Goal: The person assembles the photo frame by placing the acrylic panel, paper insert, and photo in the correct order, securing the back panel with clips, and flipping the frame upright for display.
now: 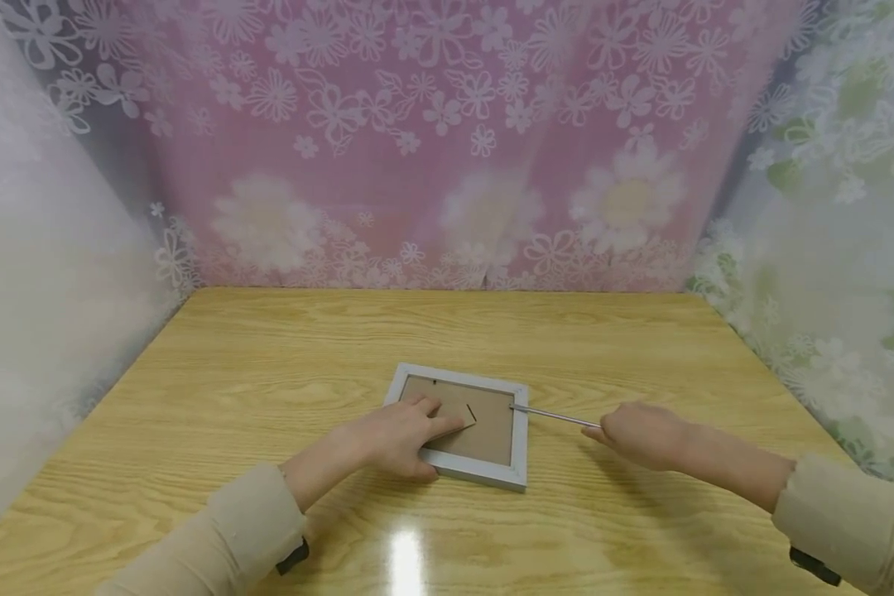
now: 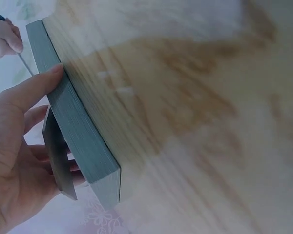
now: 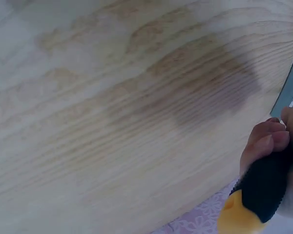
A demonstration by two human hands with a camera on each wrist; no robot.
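A silver-grey picture frame (image 1: pixel 519 454) lies face down on the table, its brown backing board (image 1: pixel 484 447) upward. My left hand (image 1: pixel 402 437) holds it at the near left side. In the left wrist view the thumb presses the outer edge, with the fingers over the back, around a tilted stand flap (image 2: pixel 58 156). A screwdriver (image 1: pixel 559 415) is gripped in my right hand (image 1: pixel 641 434). Its tip meets the right inner edge of the frame, at a small dark tab (image 1: pixel 511 406). The black and yellow handle (image 3: pixel 263 190) shows in the right wrist view.
The wood-grain table (image 1: pixel 283 356) extends on all sides of the frame. A pink flowered curtain (image 1: pixel 417 165) hangs along the back, with pale flowered cloth (image 1: pixel 827 273) on the right and more pale cloth on the left. Another small tab (image 1: pixel 435 382) sits at the board's far edge.
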